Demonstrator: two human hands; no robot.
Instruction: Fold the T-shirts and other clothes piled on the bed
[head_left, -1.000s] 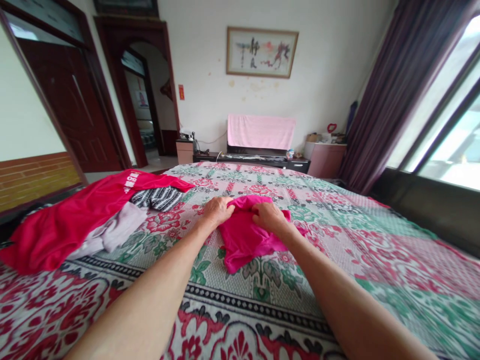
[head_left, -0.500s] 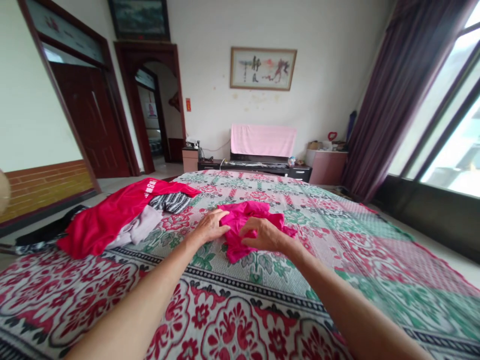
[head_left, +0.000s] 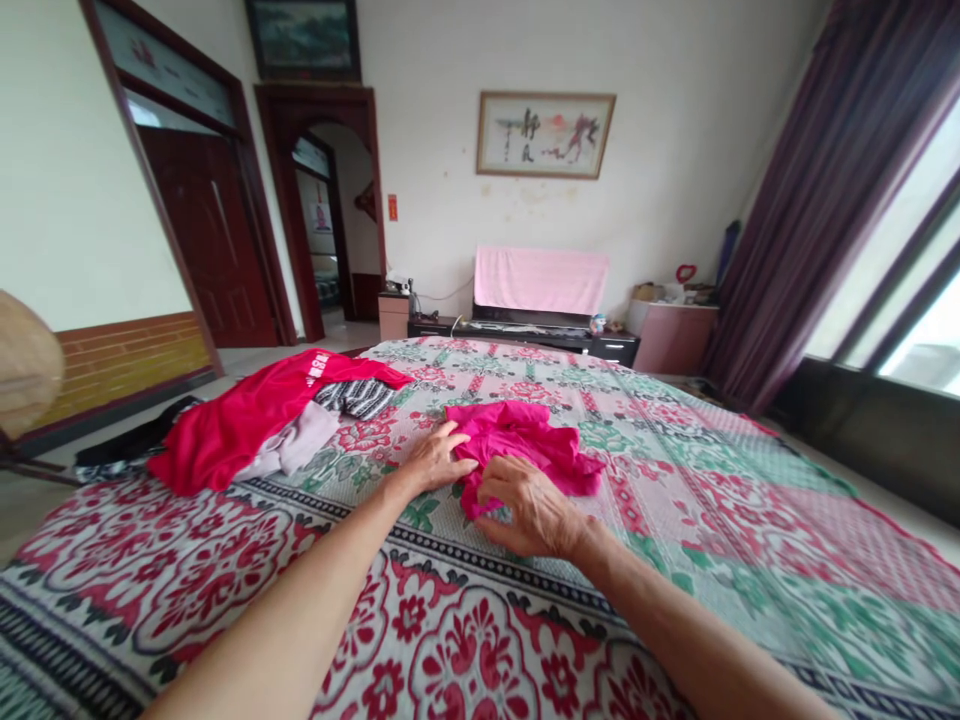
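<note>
A crumpled bright pink garment (head_left: 551,450) lies on the patterned bedspread (head_left: 480,640) in front of me; its kind is unclear from the folds. My left hand (head_left: 437,460) rests at its left edge, fingers spread and touching the cloth. Over its near edge is my right hand (head_left: 531,508), fingers curved and thumb held apart from them. Part of the garment's near side is hidden beneath that hand.
On the left of the bed lies a heap of clothes: a red shirt (head_left: 240,415) with white print, a pale garment (head_left: 300,440) and a black-and-white patterned one (head_left: 356,398). A round tan object (head_left: 26,365) stands beyond the left edge. A low black cabinet (head_left: 619,348) stands beyond.
My right hand has moved from the middle of the pink garment toward its near edge. The left hand stays at the left edge. The view has turned slightly left.
</note>
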